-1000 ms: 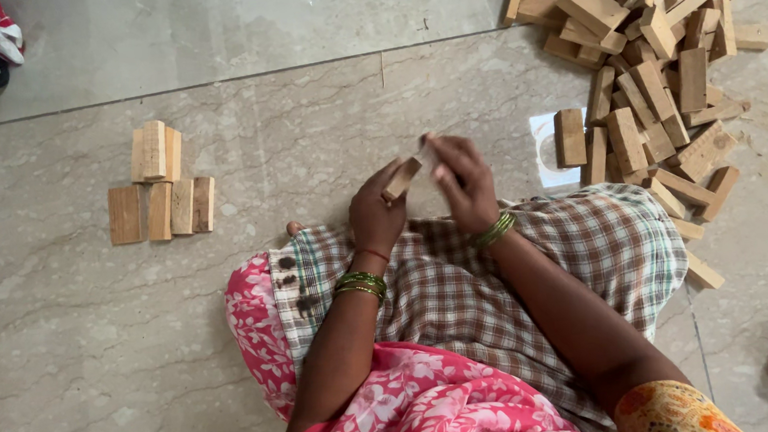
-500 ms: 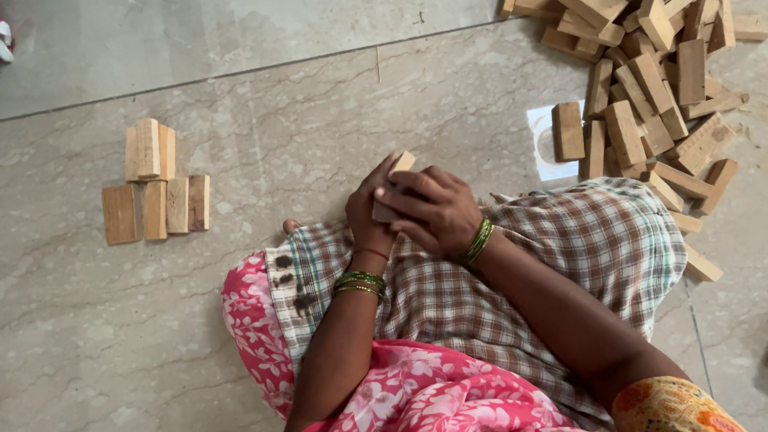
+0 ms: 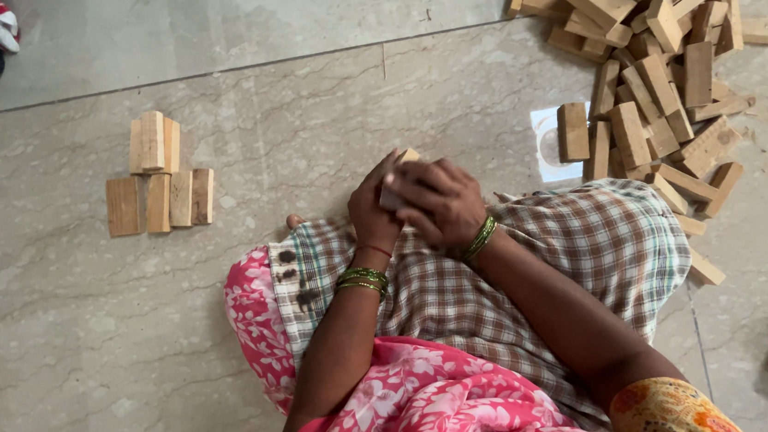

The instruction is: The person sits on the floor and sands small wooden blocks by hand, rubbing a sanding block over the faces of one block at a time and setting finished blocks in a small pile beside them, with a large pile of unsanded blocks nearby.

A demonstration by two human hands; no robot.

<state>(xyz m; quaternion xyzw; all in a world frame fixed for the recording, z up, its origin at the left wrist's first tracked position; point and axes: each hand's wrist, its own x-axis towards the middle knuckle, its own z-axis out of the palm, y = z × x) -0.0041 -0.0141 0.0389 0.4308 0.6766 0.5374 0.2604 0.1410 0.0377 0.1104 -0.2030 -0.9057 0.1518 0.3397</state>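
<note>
Hands meet over the lap, close together at the middle of the scene. The left hand [image 3: 374, 209] curls around the near-left side of a small wooden block [image 3: 397, 180], fingers closed on it. The right hand [image 3: 441, 203] lies over the block from the right, fingers bent and pressed down across its top, so most of the wood is hidden. Only a pale face and one far corner of the block show, poking out towards the far side; its long axis seems to run from near-left to far-right, though the covering fingers make this hard to judge. The block sits above a checked cloth [image 3: 590, 244] spread across the knees. On the floor [image 3: 91, 362] to the left stands a small neat group of blocks [image 3: 158, 175]. Far right lies a loose heap of blocks [image 3: 657, 53], with a white paper [image 3: 546, 142] at its near-left edge.
</note>
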